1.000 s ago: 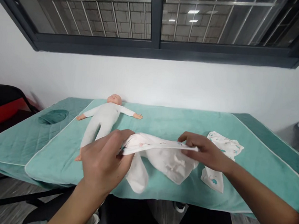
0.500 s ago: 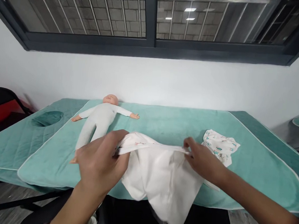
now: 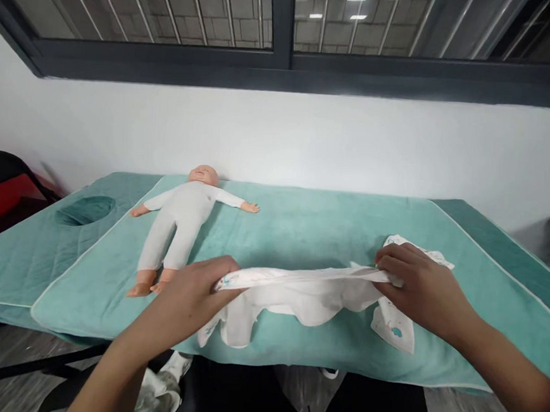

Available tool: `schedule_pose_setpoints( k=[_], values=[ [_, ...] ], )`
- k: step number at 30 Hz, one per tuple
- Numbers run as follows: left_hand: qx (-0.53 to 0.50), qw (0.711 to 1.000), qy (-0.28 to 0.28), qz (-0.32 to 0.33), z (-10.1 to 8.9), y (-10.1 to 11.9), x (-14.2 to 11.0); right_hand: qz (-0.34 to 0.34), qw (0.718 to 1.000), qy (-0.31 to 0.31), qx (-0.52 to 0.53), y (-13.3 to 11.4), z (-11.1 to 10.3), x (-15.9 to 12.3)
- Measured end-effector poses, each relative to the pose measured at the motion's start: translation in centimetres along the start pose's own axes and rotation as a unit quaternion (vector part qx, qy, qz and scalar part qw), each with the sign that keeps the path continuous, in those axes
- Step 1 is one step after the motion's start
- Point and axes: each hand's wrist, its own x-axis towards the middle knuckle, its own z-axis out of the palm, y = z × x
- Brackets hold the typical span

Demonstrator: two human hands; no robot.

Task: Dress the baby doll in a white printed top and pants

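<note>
A white baby garment (image 3: 297, 290) is stretched between my two hands just above the teal padded table (image 3: 302, 227). My left hand (image 3: 191, 298) pinches its left end, fingers closed. My right hand (image 3: 423, 287) grips the right end, fingers curled over the cloth. The garment's lower part sags onto the table near the front edge. A baby doll (image 3: 178, 220) in a pale grey suit lies on its back at the far left, arms spread. A second white cloth with small blue prints (image 3: 392, 320) lies under and beside my right hand.
The table has a round face hole (image 3: 85, 209) at its left end. A white wall and a dark-framed window (image 3: 279, 35) stand behind it. A red and black object (image 3: 0, 194) sits at the far left. White cloth (image 3: 160, 390) lies on the floor below the front edge.
My hands have moved apart, pulling the garment taut and wide. Its hanging part, which drooped below the table edge half a second ago, now rests on the table.
</note>
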Motion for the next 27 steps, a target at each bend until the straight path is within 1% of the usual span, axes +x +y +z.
schedule_pose_setpoints(
  k=[2,4,6,8,10,12,14,16,19,21,23,25,27],
  values=[
    [-0.052,0.997,0.042,-0.031,-0.2,-0.3,0.7,0.018,0.996,-0.017,0.088,0.2,0.1,0.0],
    [-0.077,0.992,0.082,-0.059,0.0,-0.7,2.3,0.068,0.984,-0.022,0.165,0.6,0.6,0.7],
    [-0.065,0.989,0.106,-0.079,0.5,-1.4,4.7,0.124,0.977,0.004,0.173,1.2,1.8,2.1],
    [-0.024,0.989,0.104,-0.097,1.3,-2.6,7.6,0.155,0.976,0.031,0.151,2.4,3.7,4.2],
    [0.031,0.991,0.07,-0.113,2.3,-4.2,10.9,0.168,0.975,0.044,0.137,4.2,6.1,6.6],
    [0.09,0.986,0.032,-0.138,3.2,-5.9,14.3,0.173,0.977,0.039,0.122,6.2,8.6,9.2],
    [0.143,0.976,0.01,-0.163,4.2,-7.6,17.7,0.176,0.978,0.026,0.105,8.2,10.7,12.0],
    [0.178,0.968,0.013,-0.175,5.2,-9.1,20.8,0.179,0.979,0.021,0.093,10.0,12.6,14.8],
    [0.202,0.961,0.043,-0.186,7.2,-11.1,24.7,0.19,0.978,0.019,0.08,12.0,15.0,18.7],
    [0.206,0.956,0.068,-0.199,8.8,-12.3,26.4,0.208,0.975,0.013,0.071,12.9,16.7,20.7],
    [0.2,0.954,0.09,-0.205,10.4,-13.5,27.4,0.225,0.973,0.006,0.058,13.6,18.3,22.0],
    [0.191,0.955,0.109,-0.198,11.7,-14.4,27.7,0.227,0.973,-0.006,0.046,14.2,19.5,22.7],
    [0.19,0.957,0.137,-0.172,12.4,-14.8,27.7,0.22,0.974,-0.015,0.045,14.6,20.2,23.0]
  ],
)
